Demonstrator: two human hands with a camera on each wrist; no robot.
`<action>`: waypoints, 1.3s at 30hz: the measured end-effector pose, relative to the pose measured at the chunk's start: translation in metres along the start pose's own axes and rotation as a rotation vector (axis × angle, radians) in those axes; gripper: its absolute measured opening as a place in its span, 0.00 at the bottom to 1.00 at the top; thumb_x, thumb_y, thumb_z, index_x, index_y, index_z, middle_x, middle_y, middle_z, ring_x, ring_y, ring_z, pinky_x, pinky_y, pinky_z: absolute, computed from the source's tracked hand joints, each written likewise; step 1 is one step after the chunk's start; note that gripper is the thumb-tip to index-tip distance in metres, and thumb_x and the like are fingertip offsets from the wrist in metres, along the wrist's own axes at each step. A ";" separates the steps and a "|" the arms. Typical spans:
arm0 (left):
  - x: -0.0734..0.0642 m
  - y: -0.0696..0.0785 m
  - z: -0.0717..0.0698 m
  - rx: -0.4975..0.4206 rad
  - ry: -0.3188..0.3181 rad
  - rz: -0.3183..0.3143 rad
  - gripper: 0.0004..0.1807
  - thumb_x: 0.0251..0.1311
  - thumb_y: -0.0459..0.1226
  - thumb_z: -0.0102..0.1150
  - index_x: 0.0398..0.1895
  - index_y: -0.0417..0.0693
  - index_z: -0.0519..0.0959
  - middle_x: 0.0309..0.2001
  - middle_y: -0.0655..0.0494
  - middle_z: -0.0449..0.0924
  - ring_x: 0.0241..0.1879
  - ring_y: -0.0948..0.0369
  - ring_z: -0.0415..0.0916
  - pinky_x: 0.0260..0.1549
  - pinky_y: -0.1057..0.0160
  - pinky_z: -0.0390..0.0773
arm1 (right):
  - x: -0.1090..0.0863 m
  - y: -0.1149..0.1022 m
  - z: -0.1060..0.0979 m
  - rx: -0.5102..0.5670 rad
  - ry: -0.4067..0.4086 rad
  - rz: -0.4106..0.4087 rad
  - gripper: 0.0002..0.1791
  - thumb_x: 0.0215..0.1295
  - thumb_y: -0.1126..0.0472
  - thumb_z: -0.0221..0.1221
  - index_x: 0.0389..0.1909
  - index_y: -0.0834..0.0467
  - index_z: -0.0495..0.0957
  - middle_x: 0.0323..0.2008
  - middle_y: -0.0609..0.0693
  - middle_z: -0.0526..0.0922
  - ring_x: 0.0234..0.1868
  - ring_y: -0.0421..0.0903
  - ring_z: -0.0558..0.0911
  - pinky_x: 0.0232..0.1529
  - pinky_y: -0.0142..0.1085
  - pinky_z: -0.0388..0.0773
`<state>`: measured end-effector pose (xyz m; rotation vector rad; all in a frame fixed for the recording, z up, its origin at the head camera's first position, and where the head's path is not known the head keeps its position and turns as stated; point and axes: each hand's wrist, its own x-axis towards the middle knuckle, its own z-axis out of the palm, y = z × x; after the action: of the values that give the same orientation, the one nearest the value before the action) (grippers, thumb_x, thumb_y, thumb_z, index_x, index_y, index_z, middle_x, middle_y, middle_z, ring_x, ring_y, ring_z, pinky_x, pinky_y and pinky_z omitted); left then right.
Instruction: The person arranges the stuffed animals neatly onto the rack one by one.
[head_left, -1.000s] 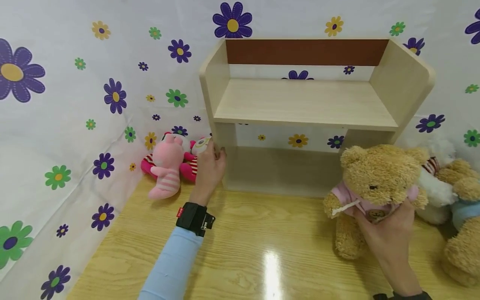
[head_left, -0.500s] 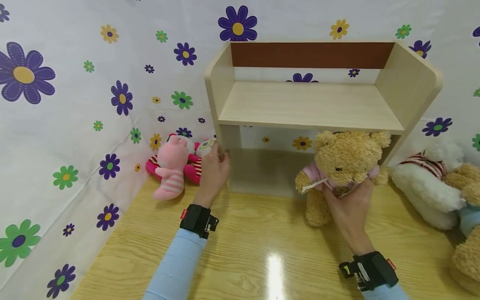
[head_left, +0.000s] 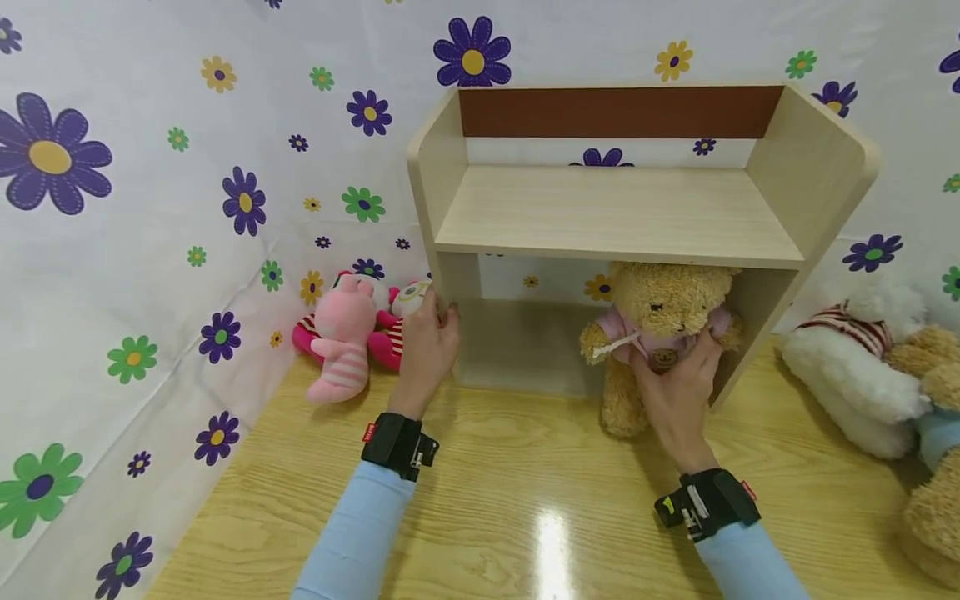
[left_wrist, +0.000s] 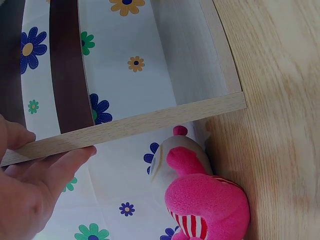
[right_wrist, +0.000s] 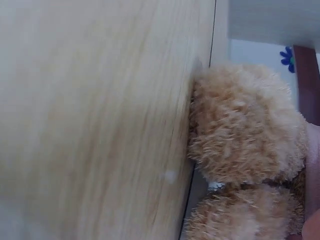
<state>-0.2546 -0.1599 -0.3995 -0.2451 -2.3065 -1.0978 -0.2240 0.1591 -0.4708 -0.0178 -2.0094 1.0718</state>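
My left hand (head_left: pixel 426 350) grips the left side panel of a pale wooden shelf unit (head_left: pixel 622 212). In the left wrist view, thumb and fingers lie on opposite faces of the panel's front edge (left_wrist: pixel 150 120). My right hand (head_left: pixel 678 396) holds a tan teddy bear (head_left: pixel 663 300) in a pink top round its body. The bear is upright in the right part of the lower compartment, its head just under the middle board, which hides the top of it. In the right wrist view, its furry feet (right_wrist: pixel 245 125) are at the compartment's front edge.
Left of the shelf, a pink striped plush toy (head_left: pixel 345 321) and pink-and-white plush toys (left_wrist: pixel 207 200) lean together. To the right, a white plush toy (head_left: pixel 855 379) and another tan bear (head_left: pixel 933 508) in blue sit on the wooden table (head_left: pixel 480 500). A flowered sheet (head_left: pixel 150 333) hangs behind.
My right hand has carried the teddy bear leftward from beside the shelf into the lower compartment. The left hand has stayed on the side panel. The white plush toy now leans further left.
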 end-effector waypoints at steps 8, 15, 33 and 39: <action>-0.003 -0.001 0.002 0.000 0.000 0.001 0.20 0.71 0.30 0.54 0.62 0.30 0.73 0.54 0.29 0.83 0.51 0.39 0.85 0.50 0.42 0.84 | 0.021 0.013 0.015 -0.038 -0.095 0.140 0.41 0.66 0.50 0.66 0.72 0.61 0.58 0.63 0.72 0.60 0.57 0.67 0.70 0.56 0.65 0.72; -0.005 0.002 0.001 -0.008 -0.028 -0.032 0.19 0.72 0.32 0.54 0.63 0.31 0.73 0.57 0.32 0.82 0.53 0.41 0.85 0.52 0.44 0.84 | 0.028 0.020 0.023 -0.053 -0.074 0.175 0.34 0.67 0.52 0.65 0.66 0.63 0.62 0.59 0.72 0.63 0.51 0.67 0.70 0.52 0.64 0.72; -0.005 0.001 0.002 0.005 -0.016 -0.037 0.18 0.71 0.31 0.55 0.61 0.31 0.73 0.56 0.32 0.83 0.53 0.41 0.84 0.52 0.44 0.84 | 0.039 0.035 0.037 -0.041 -0.047 0.179 0.30 0.70 0.51 0.63 0.62 0.63 0.63 0.62 0.71 0.61 0.55 0.66 0.71 0.56 0.61 0.72; -0.005 0.000 0.001 0.004 -0.025 -0.048 0.18 0.72 0.32 0.54 0.61 0.32 0.73 0.56 0.33 0.83 0.53 0.42 0.85 0.52 0.45 0.84 | 0.038 0.029 0.034 -0.189 -0.103 0.170 0.32 0.69 0.47 0.64 0.61 0.64 0.65 0.63 0.73 0.64 0.55 0.71 0.73 0.50 0.66 0.73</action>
<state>-0.2505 -0.1590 -0.4027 -0.2037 -2.3481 -1.1196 -0.2812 0.1684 -0.4751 -0.2405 -2.2277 1.0004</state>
